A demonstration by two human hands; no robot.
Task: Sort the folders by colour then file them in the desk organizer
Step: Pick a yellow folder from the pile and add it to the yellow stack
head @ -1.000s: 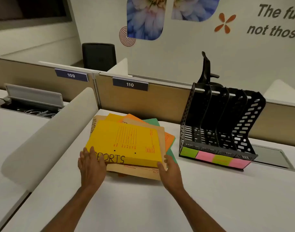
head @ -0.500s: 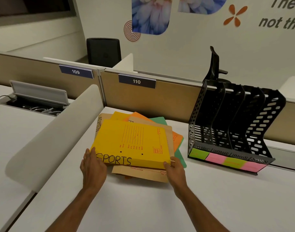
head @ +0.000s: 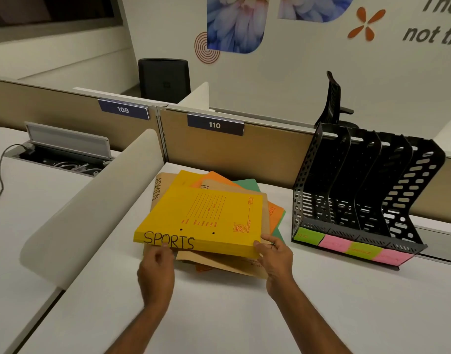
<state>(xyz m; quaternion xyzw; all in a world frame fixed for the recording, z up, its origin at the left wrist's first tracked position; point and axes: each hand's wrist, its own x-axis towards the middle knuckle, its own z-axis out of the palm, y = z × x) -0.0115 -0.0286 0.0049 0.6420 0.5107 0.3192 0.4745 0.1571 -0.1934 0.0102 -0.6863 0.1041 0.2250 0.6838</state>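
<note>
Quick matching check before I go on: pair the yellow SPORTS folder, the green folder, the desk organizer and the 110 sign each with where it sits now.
1. yellow SPORTS folder
2. green folder
3. desk organizer
4. 110 sign

A. on the partition
B. top of the pile, gripped by both hands
C. low in the pile, far corner showing
D. right of the pile, slots empty

Pairs: 1-B, 2-C, 3-D, 4-A

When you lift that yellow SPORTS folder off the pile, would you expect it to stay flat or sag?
The yellow SPORTS folder will probably stay fairly flat: its near edge looks thick, as if well filled, and the left hand and right hand grip both near corners. That thickness suggests some weight. The loosely fanned folders beneath may shift if it drags.
</note>
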